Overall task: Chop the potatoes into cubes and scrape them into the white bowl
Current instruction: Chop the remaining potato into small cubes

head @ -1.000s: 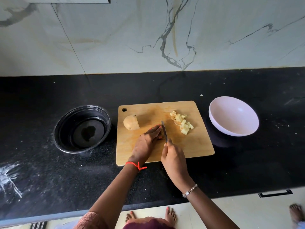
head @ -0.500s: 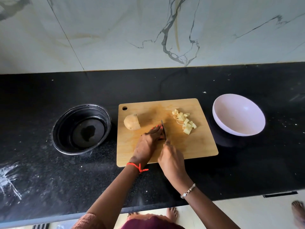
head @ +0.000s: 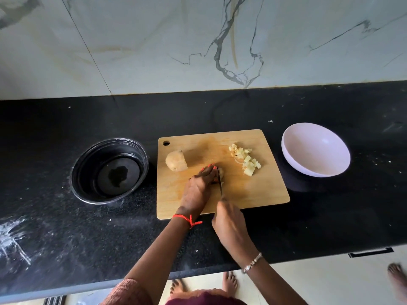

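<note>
On the black counter lies a wooden cutting board (head: 259,190). A potato half (head: 175,161) sits at its left, and a pile of pale potato cubes (head: 245,159) lies at its right. My left hand (head: 199,188) holds down a potato piece (head: 221,172) mid-board, which is mostly hidden under my fingers. My right hand (head: 230,225) grips the handle of a knife (head: 219,182), whose blade stands against that piece. The white bowl (head: 316,149) stands empty to the right of the board.
A black round bowl (head: 110,170) with a little liquid stands left of the board. White powder smears mark the counter's left front. A marble wall rises behind. Another person's bare foot (head: 397,277) shows on the floor at far right.
The knife blade has shifted slightly along the piece under my left hand. The view has drifted a little; the cubes and the potato half stay where they were.
</note>
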